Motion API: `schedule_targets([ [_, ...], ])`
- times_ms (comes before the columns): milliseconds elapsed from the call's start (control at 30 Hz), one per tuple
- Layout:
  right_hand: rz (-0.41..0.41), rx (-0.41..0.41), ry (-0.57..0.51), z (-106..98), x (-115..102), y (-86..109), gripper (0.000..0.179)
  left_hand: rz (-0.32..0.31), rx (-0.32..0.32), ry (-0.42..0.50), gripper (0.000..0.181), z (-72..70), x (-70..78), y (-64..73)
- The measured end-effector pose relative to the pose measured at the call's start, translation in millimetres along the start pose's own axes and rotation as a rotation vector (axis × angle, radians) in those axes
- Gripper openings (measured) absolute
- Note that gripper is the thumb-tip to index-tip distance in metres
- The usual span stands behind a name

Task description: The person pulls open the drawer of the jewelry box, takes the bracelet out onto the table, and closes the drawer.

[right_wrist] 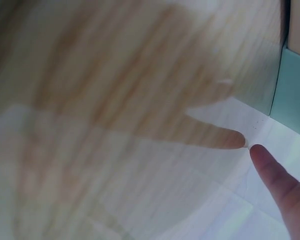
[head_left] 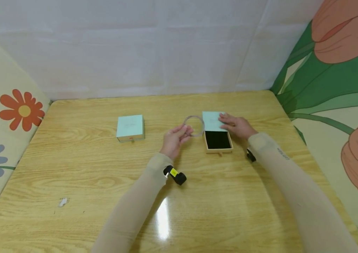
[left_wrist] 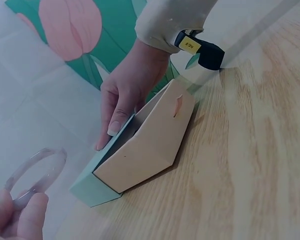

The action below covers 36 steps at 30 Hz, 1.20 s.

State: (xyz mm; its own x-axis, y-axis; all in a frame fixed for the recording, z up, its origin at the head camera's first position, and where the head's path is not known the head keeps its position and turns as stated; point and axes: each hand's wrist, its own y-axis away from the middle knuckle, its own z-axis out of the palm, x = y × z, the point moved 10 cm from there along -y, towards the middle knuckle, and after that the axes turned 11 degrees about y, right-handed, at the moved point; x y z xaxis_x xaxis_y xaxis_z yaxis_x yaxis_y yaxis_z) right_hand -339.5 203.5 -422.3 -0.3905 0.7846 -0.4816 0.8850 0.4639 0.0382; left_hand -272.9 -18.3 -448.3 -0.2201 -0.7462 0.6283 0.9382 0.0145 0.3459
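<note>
My left hand (head_left: 173, 140) pinches a pale, translucent bangle (head_left: 203, 125) between thumb and fingers, held up just left of a small box. That box has a light teal sleeve (head_left: 211, 121) and a peach drawer (head_left: 219, 151) drawn out toward me, its black lining exposed. Fingers of my right hand (head_left: 237, 127) rest on the sleeve's top at its right side, fairly straight. In the left wrist view the bangle (left_wrist: 43, 185) stands tilted above the fingertips, and the drawer (left_wrist: 145, 155) shows a small ribbon tab on its front.
A second teal box (head_left: 130, 126), closed, sits to the left on the wooden table (head_left: 87, 168). A small white scrap (head_left: 63, 202) lies near the front left. A white sheet (head_left: 119, 52) hangs behind the table, and flower-patterned panels (head_left: 340, 95) stand at the sides.
</note>
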Motion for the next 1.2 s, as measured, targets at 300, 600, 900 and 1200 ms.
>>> schedule_targets([
  [300,0.011,-0.019,-0.005,0,-1,1.7,0.046,-0.009,0.043,-0.013,0.032,-7.5,3.0,-1.7],
  [600,0.011,-0.032,0.006,1,1,1.7,0.048,-0.026,0.056,-0.049,0.032,-12.6,4.9,-2.4],
  [900,0.011,-0.037,0.010,2,-1,2.1,0.048,-0.058,0.086,-0.083,0.031,-18.5,4.8,-5.6],
  [1200,-0.003,-0.032,0.000,2,-2,1.2,0.049,-0.101,0.089,-0.106,0.031,-20.8,0.6,-8.5],
])
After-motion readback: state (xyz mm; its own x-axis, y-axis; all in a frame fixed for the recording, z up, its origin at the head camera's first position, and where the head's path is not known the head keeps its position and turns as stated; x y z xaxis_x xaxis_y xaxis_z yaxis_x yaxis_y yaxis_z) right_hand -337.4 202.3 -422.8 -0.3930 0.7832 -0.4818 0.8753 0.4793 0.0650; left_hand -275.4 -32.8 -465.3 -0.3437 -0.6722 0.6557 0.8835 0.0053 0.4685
